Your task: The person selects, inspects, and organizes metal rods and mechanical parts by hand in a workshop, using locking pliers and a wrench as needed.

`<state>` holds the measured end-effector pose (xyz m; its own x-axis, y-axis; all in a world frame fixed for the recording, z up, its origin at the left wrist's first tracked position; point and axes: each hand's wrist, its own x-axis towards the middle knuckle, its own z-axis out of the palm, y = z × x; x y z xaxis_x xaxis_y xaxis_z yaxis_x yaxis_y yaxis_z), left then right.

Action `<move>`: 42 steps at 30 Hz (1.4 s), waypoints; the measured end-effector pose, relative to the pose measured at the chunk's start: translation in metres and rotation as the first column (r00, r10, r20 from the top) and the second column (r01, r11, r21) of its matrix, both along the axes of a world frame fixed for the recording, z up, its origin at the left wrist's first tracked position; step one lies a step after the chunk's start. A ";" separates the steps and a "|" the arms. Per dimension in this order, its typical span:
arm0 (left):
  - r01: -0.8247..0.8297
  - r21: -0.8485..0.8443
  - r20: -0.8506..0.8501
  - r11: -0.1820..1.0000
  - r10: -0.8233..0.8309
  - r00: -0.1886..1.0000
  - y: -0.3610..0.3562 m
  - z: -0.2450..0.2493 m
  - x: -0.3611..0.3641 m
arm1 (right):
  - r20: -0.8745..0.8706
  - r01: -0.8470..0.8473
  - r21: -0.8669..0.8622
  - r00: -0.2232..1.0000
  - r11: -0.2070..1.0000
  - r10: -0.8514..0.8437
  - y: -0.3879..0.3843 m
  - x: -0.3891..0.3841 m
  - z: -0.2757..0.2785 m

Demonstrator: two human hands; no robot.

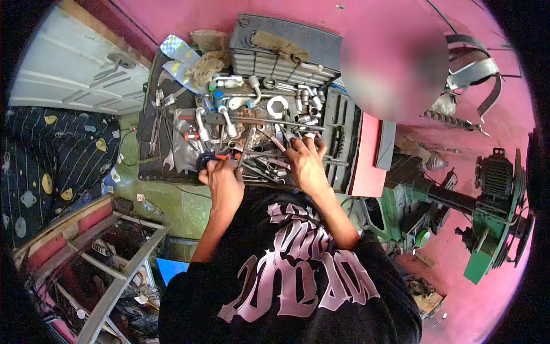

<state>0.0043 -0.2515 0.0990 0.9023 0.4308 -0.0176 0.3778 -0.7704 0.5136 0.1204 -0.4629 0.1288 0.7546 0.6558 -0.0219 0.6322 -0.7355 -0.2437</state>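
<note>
My left hand [223,182] is at the near edge of a tool-covered bench, its fingers closed around a dark blue and orange handled tool [213,156] whose kind I cannot make out. Over the right part of the pile, my right hand [308,163] has its fingers bent down among the tools. Whatever its fingertips grip is hidden. A long dark metal bar [258,121] lies across the pile beyond both hands. Around them are an L-shaped socket wrench [228,121], a white ring-shaped part [278,106], several sockets [306,98] and an open-ended wrench [169,159].
A grey tool case [286,46] with a dirty cloth glove [281,46] on top stands behind the pile. To the right is a dark plastic tray [342,126]. A green machine with a motor [495,172] is farther right. A metal-framed rack [117,275] stands at lower left.
</note>
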 end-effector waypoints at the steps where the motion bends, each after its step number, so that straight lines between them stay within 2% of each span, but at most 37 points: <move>1: 0.011 0.003 0.004 1.000 -0.011 1.000 -0.001 0.003 -0.004 | 0.004 0.011 0.003 1.000 1.000 -0.011 -0.004 -0.002 0.001; 3: 0.004 -0.072 -0.109 0.997 -0.012 0.994 -0.003 0.015 -0.011 | 0.019 -0.009 0.004 1.000 1.000 0.009 -0.014 -0.005 0.003; 5: 0.007 -0.097 -0.121 0.995 -0.019 0.992 -0.010 0.030 -0.011 | 0.010 0.030 0.057 0.999 0.998 -0.031 -0.022 -0.010 0.007; 9: 0.021 -0.078 -0.052 0.997 -0.025 0.998 -0.028 0.041 -0.009 | -0.002 0.079 0.117 0.997 0.990 -0.080 -0.042 -0.014 0.021; 11: 0.034 -0.118 0.036 0.992 -0.030 0.999 -0.040 0.048 -0.002 | 0.058 0.108 0.162 0.991 0.981 -0.119 -0.057 -0.011 0.026; 13: 0.082 -0.128 0.038 0.988 -0.078 0.996 -0.052 0.061 0.006 | 0.086 0.155 0.182 0.981 0.971 -0.173 -0.072 -0.008 0.036; 15: 0.112 -0.229 0.102 0.967 -0.091 0.991 -0.067 0.070 0.016 | 0.182 0.187 0.220 0.956 0.957 -0.229 -0.091 -0.003 0.043; 17: 0.169 -0.186 0.162 0.968 -0.139 0.977 -0.082 0.071 0.026 | 0.219 0.224 0.255 0.934 0.941 -0.281 -0.111 0.002 0.050; 20: 0.275 -0.177 0.259 0.945 -0.225 0.939 -0.110 0.101 0.047 | 0.266 0.266 0.367 0.888 0.891 -0.375 -0.143 0.008 0.056; 24: 0.303 -0.117 0.347 0.946 -0.247 0.905 -0.158 0.124 0.071 | 0.317 0.299 0.486 0.815 0.821 -0.485 -0.187 0.018 0.065; 29: 0.400 -0.045 0.363 0.915 -0.358 0.860 -0.240 0.161 0.102 | 0.332 0.352 0.617 0.694 0.704 -0.639 -0.261 0.038 0.081; 31: 0.457 0.048 0.440 0.888 -0.430 0.789 -0.268 0.165 0.115 | 0.347 0.355 0.633 0.664 0.688 -0.662 -0.288 0.049 0.082; 33: 0.482 0.064 0.431 0.874 -0.460 0.776 -0.297 0.172 0.127 | 0.374 0.354 0.667 0.602 0.655 -0.706 -0.315 0.062 0.084; 35: 0.519 0.146 0.519 0.842 -0.512 0.684 -0.328 0.177 0.142 | 0.388 0.347 0.688 0.566 0.638 -0.727 -0.342 0.080 0.088; 42: 0.574 0.225 0.542 0.787 -0.591 0.597 -0.424 0.189 0.186 | 0.402 0.292 0.766 0.477 0.573 -0.781 -0.426 0.141 0.101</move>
<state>0.1906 -0.6754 0.2884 0.7962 -0.1968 0.5721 -0.5042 -0.7386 0.4475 0.2610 -0.8893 0.2299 0.5701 -0.2087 0.7946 0.2886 -0.8547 -0.4316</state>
